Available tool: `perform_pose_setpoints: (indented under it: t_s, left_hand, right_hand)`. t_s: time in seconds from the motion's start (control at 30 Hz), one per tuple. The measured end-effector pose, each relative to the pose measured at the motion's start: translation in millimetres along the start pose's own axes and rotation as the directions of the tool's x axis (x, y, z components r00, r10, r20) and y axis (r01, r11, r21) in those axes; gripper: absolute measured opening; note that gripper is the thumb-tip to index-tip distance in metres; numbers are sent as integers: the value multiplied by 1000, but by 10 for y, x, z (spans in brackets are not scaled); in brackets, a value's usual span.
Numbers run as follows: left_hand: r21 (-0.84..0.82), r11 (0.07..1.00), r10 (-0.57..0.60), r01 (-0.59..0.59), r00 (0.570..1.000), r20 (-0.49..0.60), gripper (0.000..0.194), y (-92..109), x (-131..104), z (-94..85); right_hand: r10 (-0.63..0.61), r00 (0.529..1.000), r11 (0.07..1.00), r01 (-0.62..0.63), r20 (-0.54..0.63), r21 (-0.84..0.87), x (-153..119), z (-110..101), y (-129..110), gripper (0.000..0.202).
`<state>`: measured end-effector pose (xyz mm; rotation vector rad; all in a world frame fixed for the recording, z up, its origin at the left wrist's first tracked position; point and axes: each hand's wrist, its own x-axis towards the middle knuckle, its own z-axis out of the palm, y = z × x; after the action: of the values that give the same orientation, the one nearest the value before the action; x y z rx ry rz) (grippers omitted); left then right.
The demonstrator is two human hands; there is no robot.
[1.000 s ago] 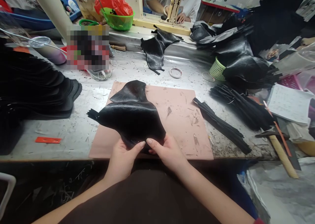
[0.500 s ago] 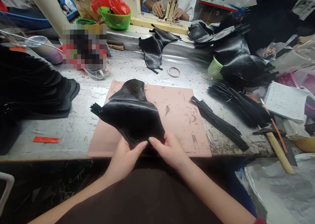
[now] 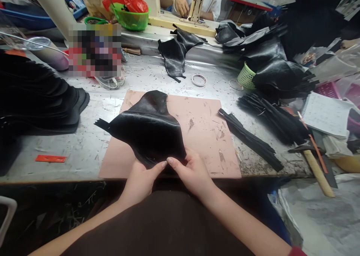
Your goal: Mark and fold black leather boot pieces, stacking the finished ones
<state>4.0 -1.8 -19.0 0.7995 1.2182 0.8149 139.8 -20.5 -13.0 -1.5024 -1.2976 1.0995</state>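
Both my hands hold the near edge of a black leather piece [image 3: 149, 132], thumbs on top and almost touching each other. My left hand [image 3: 144, 177] is closed on it from the left, my right hand [image 3: 192, 171] from the right; the fingers beneath are mostly hidden. The leather is bent over a fold, its far part resting on a pinkish board [image 3: 208, 136]. A dark toothed strip end, like zipper tape [image 3: 101, 124], sticks out at its left. Right of the board lies a bundle of black strips [image 3: 250, 139].
A stack of black pieces [image 3: 36, 94] stands at left near an orange-red strip [image 3: 50, 158]. Further back are a leather piece [image 3: 173, 55], a tape roll [image 3: 198, 80] and a green basket [image 3: 246, 76]. A hammer [image 3: 317, 169] lies at right. Across the bench, a person's hand [image 3: 182, 6] is at a sewing machine [image 3: 197, 4].
The leather piece has shifted slightly, and its toothed strip end now reaches further left. My hands keep their grip near the same place. The person's hand at the machine has moved a little.
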Motion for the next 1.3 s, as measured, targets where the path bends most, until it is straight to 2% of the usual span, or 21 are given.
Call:
perform_pose_setpoints:
  t_s: [0.13,0.3,0.53,0.8,0.97,1.03,1.1,1.2,1.3]
  left_hand:
    - [44,997,-63,65,997,-46,40,85,-31,26]
    - [90,991,-96,100,994,-47,33,151,-36,32]
    - [-17,997,-81,80,994,-80,29,262,-65,115]
    - [-137,976,-173,167,985,-30,23,218,-74,111]
    - [-111,992,-54,57,998,26,44,158,-59,43]
    - [-45,999,11,-10,1000,20,45,96,-46,2]
    - [28,996,81,-81,997,12,44,27,-32,-36]
    - [101,984,145,-149,988,45,43,-18,-16,-79]
    - [207,969,120,-137,989,90,38,34,6,-113]
  right_hand:
    - [-33,999,999,32,-38,-36,-4,39,-8,13]
    - [-45,998,999,44,-41,-13,5,65,-20,11]
    - [-17,999,999,19,-48,43,1,99,-1,15]
    - [-24,997,997,30,-79,75,-25,115,-7,15]
    - [-47,995,999,48,-93,11,-22,98,22,18]
    - [36,997,999,-37,-63,-25,-15,73,16,26]
    - [175,985,983,-175,-1,-51,-9,48,-6,34]
    - [275,955,960,-279,111,17,3,25,-50,23]
    - [236,958,971,-239,165,-1,42,-24,-79,15]
